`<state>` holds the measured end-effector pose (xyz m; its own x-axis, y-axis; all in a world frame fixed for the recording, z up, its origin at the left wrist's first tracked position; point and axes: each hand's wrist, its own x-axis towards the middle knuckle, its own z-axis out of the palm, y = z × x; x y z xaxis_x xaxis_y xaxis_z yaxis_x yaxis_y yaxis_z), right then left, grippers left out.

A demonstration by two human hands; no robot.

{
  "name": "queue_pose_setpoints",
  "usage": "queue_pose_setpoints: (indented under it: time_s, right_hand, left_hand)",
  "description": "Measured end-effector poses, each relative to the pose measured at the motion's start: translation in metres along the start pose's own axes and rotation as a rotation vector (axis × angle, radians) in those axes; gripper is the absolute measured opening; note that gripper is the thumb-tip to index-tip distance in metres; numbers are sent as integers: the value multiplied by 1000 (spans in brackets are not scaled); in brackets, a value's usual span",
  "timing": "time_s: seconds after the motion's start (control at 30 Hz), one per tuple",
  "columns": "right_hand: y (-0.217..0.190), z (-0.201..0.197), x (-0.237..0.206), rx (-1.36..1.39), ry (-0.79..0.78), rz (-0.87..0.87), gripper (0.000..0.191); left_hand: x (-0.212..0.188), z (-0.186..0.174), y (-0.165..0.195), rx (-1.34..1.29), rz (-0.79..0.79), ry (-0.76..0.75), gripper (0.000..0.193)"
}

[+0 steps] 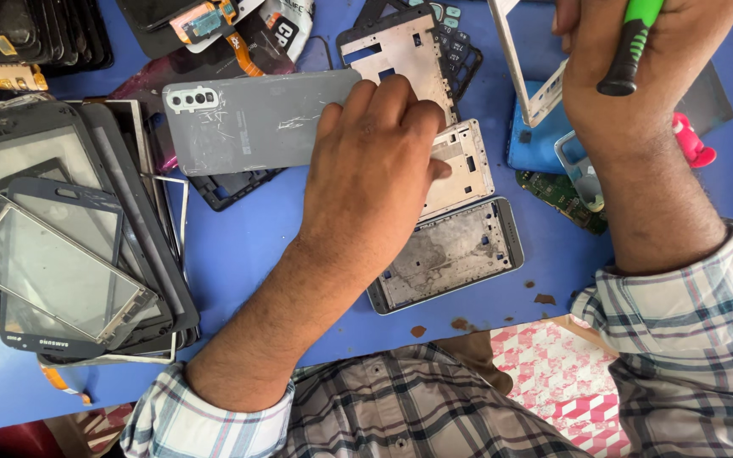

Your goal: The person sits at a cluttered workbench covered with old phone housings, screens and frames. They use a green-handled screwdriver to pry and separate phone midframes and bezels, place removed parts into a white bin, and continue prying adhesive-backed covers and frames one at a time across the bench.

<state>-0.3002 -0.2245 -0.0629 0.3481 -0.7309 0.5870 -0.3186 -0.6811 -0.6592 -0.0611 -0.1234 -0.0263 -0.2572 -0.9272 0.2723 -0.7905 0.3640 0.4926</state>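
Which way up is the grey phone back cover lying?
Outer face up: the grey back cover shows its camera strip and scratched outside, flat on the blue table.

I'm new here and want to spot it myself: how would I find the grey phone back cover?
Start at the blue table and find the left hand near its middle. The grey back cover lies flat under those fingertips, running left. Unlike the bare metal frames nearby, it is solid, scratched grey with a camera strip at its left end.

Head camera; looks down, close.
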Motion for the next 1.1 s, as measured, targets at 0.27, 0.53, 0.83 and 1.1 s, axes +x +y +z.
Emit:
queue_pose_setpoints:
  time_s: [0.27,0.53,0.83,1.1]
  right_hand:
    - [4,-1,1,-9,-7,-58,23]
    - [4,0,-1,16,15,-34,17]
    - [-11,1,7,-10,14,7,33]
    - [-13,-2,9,44,57,69,32]
  left_hand:
    - [2,5,-2,84,2,55,5]
    - [0,8,2,171,35,87,7]
    - [-1,-8,7,-158,-15,28,9]
    - [5,-22,-4,-725,-135,171,12]
